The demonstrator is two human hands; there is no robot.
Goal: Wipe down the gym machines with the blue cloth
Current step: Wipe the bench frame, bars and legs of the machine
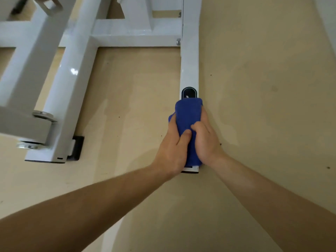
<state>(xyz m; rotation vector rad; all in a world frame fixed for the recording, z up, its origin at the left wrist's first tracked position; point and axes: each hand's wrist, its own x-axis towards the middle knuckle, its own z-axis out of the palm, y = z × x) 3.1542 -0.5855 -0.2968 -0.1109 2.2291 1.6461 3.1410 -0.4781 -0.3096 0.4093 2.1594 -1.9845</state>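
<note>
The cloth (188, 113) is wrapped over the near end of a white bar (190, 66) low on the floor (254, 88); the left hand (172, 144) holds it from one side and the right hand (206, 140) from the other, fingers curled round cloth and bar; a black sticker (189, 92) peeks out just past the cloth; more white frame (72, 79) stands to the left.
</note>
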